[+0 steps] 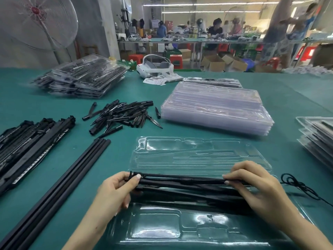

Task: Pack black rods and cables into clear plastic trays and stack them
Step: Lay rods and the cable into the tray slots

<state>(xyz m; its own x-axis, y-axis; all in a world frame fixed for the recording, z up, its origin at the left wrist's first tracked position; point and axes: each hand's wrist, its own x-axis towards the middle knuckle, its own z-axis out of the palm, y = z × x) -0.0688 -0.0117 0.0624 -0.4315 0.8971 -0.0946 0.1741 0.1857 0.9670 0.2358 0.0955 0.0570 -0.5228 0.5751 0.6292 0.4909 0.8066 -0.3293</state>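
**Seating the rod bundle in the tray without springing it back out**

The green table (180, 98) is a matte mat, slightly grippy I'd guess, so nothing should skate around. The open clear tray (198, 156) lies at about 6 o'clock, one half toward 12, the other nearest the body; thin glossy plastic, moulded into long channels and rounded pockets, and it probably flexes if you lean on it.

The black rods (180, 184) sit across the middle fold, smooth, matte and tube-shaped with a collar midway. Left hand (115, 190) grips the 9 o'clock end, right hand (255, 188) pinches the 3 o'clock end. I'd press both ends level so they drop into the channels together.

The thin black cable (299, 186) trails off at 3 o'clock; tuck that before closing.
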